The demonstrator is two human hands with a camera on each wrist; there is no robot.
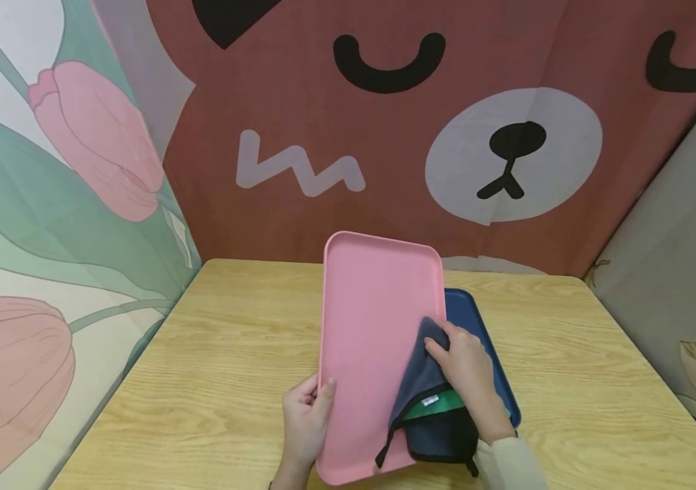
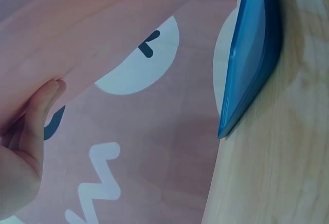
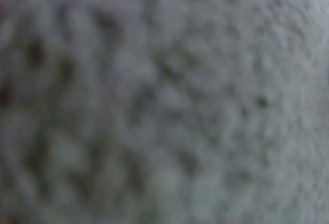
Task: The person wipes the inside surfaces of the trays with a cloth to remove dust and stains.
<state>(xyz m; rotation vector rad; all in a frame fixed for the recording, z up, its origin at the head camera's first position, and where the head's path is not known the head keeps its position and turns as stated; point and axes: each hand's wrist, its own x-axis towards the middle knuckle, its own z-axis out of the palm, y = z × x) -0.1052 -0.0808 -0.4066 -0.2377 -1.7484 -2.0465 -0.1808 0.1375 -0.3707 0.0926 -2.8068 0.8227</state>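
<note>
A pink rectangular tray (image 1: pixel 372 327) is held up, tilted, above the table. My left hand (image 1: pixel 305 425) grips its lower left edge, thumb on the inner face; the left wrist view also shows this hand (image 2: pixel 23 157) and the pink tray (image 2: pixel 92 34). At the tray's right side, my right hand (image 1: pixel 469 371) pinches a cloth (image 1: pixel 418 374), grey on one face with green, dark edging and a small white label. The cloth hangs over the tray's lower right part. Blurred grey fuzzy texture (image 3: pixel 164 100) fills the right wrist view, hiding the hand there.
A blue tray (image 1: pixel 466 313) lies on the wooden table (image 1: pixel 231 354) behind the pink one, partly covered by it and my right arm. A printed bear curtain (image 1: pixel 299 95) hangs at the table's far edge, with a floral curtain (image 1: pixel 11 224) at the left.
</note>
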